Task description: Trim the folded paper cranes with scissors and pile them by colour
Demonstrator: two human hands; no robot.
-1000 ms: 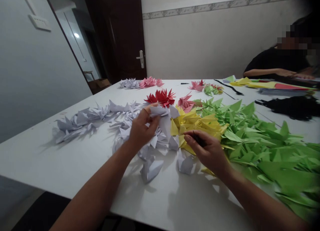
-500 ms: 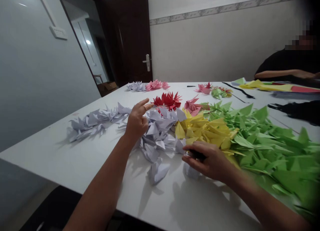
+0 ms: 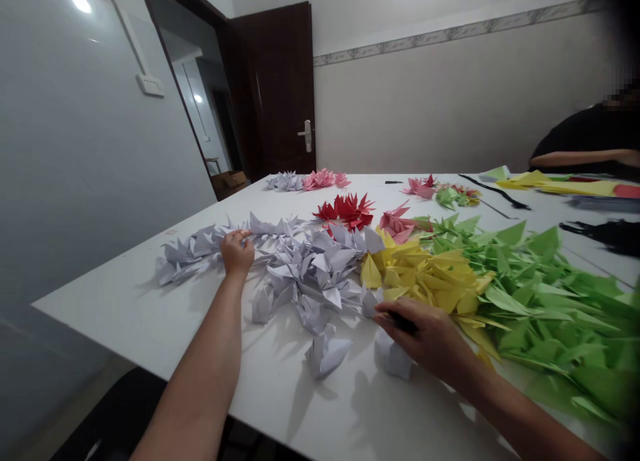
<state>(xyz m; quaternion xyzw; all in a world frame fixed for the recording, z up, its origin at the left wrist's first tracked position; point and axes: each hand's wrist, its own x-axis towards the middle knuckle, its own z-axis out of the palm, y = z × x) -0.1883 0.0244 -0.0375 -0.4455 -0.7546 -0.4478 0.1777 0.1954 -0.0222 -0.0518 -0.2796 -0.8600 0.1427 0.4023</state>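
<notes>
My left hand (image 3: 237, 253) reaches over a row of folded white paper pieces (image 3: 193, 244). Its fingers are partly bent, with thumb and forefinger apart at the paper; I see nothing held between them. My right hand (image 3: 420, 324) is closed around a small black object (image 3: 401, 322) whose kind is mostly hidden by the fingers. Its fingertips are beside a white paper piece (image 3: 371, 301) at the edge of the central white heap (image 3: 320, 268). One loose white piece (image 3: 327, 354) lies in front, and another (image 3: 393, 356) sits below my right hand.
Yellow folded pieces (image 3: 425, 271) and a large green heap (image 3: 560, 294) spread to the right. Red (image 3: 347, 211) and pink (image 3: 397, 220) pieces lie behind. A person in black (image 3: 590, 138) sits at the far right, near coloured paper sheets (image 3: 560, 183).
My left hand has moved left, from beside the central white heap to the left white row. My right hand stays by the same white piece, still holding the black object. The view has shifted slightly.
</notes>
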